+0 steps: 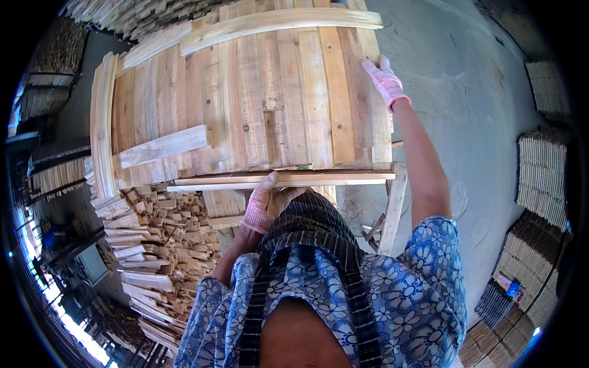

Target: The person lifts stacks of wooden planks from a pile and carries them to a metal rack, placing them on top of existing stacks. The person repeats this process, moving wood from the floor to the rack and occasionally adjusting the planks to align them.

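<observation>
A panel of pale wooden boards (254,104) lies side by side in front of me. Along its near edge runs a narrow stack of wooden slats (319,178). My left hand (261,211), in a pink and white glove, is closed on these slats, its thumb over the top edge; the other fingers are partly hidden below. My right hand (386,83), gloved the same way, reaches out to the panel's far right side. Its fingers are apart and touch the outermost board (381,122).
Long strips (282,27) lie across the panel's far edge, another strip (105,122) along its left end. A loose short board (162,147) rests on top. Cut wood pieces (162,233) are heaped below left. A wooden leg (392,208) stands near right. Stacked slats (543,178) line the right side.
</observation>
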`<action>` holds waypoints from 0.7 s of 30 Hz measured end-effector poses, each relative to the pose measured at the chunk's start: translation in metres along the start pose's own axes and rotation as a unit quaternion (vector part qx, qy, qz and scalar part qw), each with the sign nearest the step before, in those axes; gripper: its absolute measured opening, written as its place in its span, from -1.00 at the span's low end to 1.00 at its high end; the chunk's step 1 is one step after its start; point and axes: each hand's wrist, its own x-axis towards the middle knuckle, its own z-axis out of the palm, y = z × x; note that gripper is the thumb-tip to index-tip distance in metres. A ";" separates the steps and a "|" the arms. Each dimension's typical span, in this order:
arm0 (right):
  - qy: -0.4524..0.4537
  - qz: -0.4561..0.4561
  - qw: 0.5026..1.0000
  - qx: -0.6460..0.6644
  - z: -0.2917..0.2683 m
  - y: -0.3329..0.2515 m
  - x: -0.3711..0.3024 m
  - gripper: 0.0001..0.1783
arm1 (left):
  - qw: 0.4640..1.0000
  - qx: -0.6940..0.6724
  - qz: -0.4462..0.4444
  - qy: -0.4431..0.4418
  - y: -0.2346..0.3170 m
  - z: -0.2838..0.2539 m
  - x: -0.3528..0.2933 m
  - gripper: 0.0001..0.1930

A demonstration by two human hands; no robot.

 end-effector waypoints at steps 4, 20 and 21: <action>-0.020 0.006 1.000 0.016 -0.010 -0.014 -0.007 0.12 | 1.000 0.020 -0.008 -0.010 -0.008 0.001 -0.021 -0.34; 0.159 -0.079 0.932 -0.316 0.019 -0.058 -0.042 -0.13 | 0.991 -0.072 -0.109 -0.018 -0.019 0.006 -0.016 -0.28; 0.132 -0.181 0.929 -0.294 0.020 -0.073 -0.066 -0.18 | 0.990 -0.042 -0.138 -0.001 -0.014 0.006 -0.023 -0.22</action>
